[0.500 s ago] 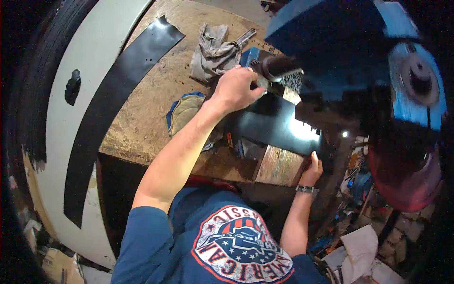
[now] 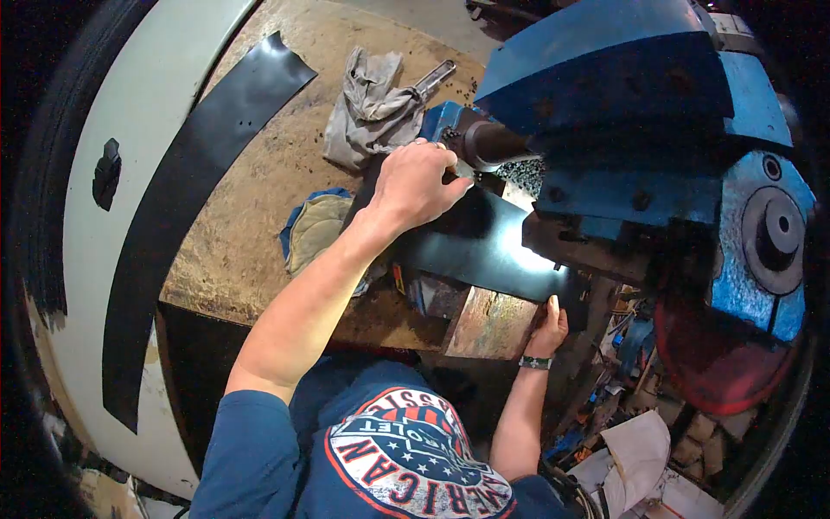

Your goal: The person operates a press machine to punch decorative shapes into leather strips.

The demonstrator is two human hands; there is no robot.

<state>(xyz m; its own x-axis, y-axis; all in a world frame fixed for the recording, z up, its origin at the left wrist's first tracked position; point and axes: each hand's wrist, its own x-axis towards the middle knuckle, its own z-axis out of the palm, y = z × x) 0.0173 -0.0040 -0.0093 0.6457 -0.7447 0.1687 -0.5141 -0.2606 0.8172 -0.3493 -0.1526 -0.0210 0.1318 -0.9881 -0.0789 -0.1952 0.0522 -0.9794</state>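
Hands apart: the half-curled bare left hand and loosely bent right hand touch the glossy black flat strip near the brown wooden bench's right edge, grip unclear; the navy fabric shirt reads "AMERICAN"

Sheet, smooth and glossy; strip, smooth, sheened; rag, matt cloth; desk, scuffed wood; machine, painted metal.
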